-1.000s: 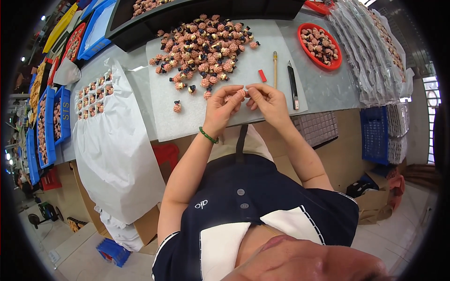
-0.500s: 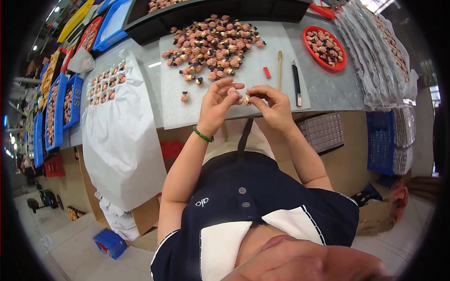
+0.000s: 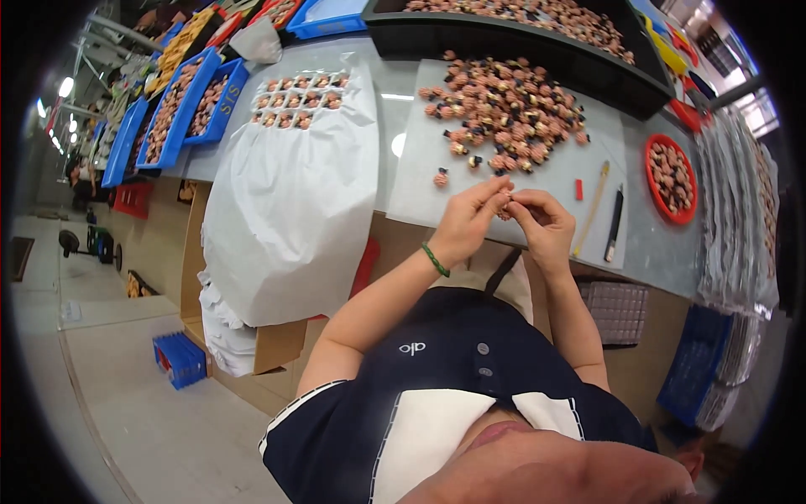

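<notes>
Over the front edge of the table, my left hand (image 3: 468, 223) and my right hand (image 3: 546, 227) meet at the fingertips. Between them is a small pink bumpy piece (image 3: 505, 210), pinched by both and partly covered by the fingers. Just beyond lies a heap of similar pink pieces (image 3: 520, 118) with dark and cream parts, spread on a white sheet (image 3: 407, 189). One loose piece (image 3: 441, 177) sits apart, left of the heap. Right of my hands are a small red block (image 3: 578, 189), a thin yellowish stick (image 3: 592, 206) and a black pen-like tool (image 3: 615, 220).
A black tray (image 3: 504, 42) full of pieces stands behind the heap. At the right are a red bowl (image 3: 651, 181) and stacked clear trays (image 3: 735, 218). Left, a compartment tray (image 3: 298, 101) lies by white wrapping (image 3: 290, 218); blue bins (image 3: 222, 105) stand farther off.
The view has swung, so the table's things sit farther right in it. My fingertips have come together; the pink piece and the pale bit, earlier held apart, now meet between them.
</notes>
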Demonstrator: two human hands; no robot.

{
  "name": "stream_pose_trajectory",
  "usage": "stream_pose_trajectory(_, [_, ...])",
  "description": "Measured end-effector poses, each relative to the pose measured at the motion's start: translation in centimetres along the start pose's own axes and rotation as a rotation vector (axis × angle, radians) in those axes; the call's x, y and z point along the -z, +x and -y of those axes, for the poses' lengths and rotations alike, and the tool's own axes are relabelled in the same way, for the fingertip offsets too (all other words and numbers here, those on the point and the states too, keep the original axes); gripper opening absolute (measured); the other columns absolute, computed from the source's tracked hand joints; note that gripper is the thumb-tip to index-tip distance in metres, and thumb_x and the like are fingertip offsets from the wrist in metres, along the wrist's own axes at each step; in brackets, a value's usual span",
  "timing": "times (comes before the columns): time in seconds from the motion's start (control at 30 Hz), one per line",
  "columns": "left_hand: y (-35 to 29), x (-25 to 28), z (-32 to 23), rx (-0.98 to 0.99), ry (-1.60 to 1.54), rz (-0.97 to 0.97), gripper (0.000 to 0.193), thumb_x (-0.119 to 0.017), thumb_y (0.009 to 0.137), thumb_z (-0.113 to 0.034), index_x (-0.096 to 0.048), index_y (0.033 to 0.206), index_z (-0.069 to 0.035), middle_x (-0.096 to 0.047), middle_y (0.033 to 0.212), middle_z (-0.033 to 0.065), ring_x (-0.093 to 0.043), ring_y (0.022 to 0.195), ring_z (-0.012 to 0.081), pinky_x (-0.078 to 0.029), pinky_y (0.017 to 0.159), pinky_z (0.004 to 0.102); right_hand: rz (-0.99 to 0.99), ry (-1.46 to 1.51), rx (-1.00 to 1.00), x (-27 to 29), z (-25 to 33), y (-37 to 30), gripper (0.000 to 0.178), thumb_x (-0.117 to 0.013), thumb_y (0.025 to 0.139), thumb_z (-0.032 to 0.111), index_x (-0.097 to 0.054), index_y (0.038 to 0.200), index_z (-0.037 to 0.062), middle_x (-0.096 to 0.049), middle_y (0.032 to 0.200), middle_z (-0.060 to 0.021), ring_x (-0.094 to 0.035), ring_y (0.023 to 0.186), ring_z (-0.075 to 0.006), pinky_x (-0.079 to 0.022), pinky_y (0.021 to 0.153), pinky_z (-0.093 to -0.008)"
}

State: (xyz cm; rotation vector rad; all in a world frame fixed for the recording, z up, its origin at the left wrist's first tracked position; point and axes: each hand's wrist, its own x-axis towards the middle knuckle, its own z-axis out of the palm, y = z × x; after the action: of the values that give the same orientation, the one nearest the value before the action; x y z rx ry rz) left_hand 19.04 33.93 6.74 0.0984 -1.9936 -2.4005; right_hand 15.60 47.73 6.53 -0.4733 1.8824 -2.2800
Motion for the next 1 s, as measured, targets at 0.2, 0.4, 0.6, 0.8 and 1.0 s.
stream_pose_trajectory(0.2, [2.2,10.6,-1.2,-0.084,-0.066,0.026,0.051,-0.051,0.084,-0.003,-0.029,0.130,0.003,-0.047,0.113,0.0080,-0.050,0.097,0.0135,-0.042,0.083,0.0252,-0.017,-0.080,0.000,-9.5,-3.6,6.2,0.015,-0.058,0.082,0.007,-0.060,0.093,-0.0029,-0.058,0.091,-0.0086,-0.056,0.078,-0.0126,-0.048,0.070,-0.0238])
stream_pose_trajectory(0.4, [6.2,22.6,-3.0,-0.224,0.308,-0.201,0.043,-0.051,0.082,-0.004,-0.038,0.121,0.007,-0.051,0.100,0.0111,-0.052,0.087,0.0147,-0.044,0.076,0.0251,0.227,-0.106,0.022,-15.1,-4.6,10.3,0.025,-0.045,0.090,0.016,-0.058,0.096,-0.0043,-0.053,0.104,-0.0135,-0.053,0.090,-0.0167,-0.047,0.074,-0.0269])
stream_pose_trajectory(0.6, [12.8,34.5,-2.6,-0.310,1.305,-0.557,0.048,-0.047,0.072,-0.001,-0.038,0.118,0.010,-0.050,0.096,0.0224,-0.049,0.089,0.0351,-0.040,0.079,0.0390,0.199,-0.173,-0.038,-13.1,-5.7,11.8,0.022,-0.045,0.090,0.014,-0.059,0.094,-0.0033,-0.055,0.100,-0.0114,-0.053,0.087,-0.0149,-0.046,0.071,-0.0265])
stream_pose_trajectory(0.8, [16.0,34.1,1.6,-0.139,1.541,-0.492,0.050,-0.049,0.075,-0.010,-0.035,0.120,0.007,-0.047,0.109,0.0216,-0.043,0.100,0.0367,-0.037,0.085,0.0453,0.129,-0.240,-0.060,-8.5,-6.8,13.4,0.021,-0.046,0.089,0.013,-0.060,0.091,-0.0029,-0.056,0.098,-0.0103,-0.053,0.084,-0.0138,-0.045,0.069,-0.0251])
stream_pose_trajectory(1.0, [17.1,31.6,4.1,0.090,1.638,-0.527,0.058,-0.045,0.085,-0.028,-0.024,0.129,0.004,-0.023,0.136,0.0177,-0.022,0.124,0.0352,-0.022,0.094,0.0548,0.126,-0.350,-0.059,-6.1,-9.1,14.7,0.015,-0.049,0.086,0.007,-0.061,0.090,-0.0023,-0.056,0.097,-0.0100,-0.053,0.081,-0.0121,-0.044,0.069,-0.0237])
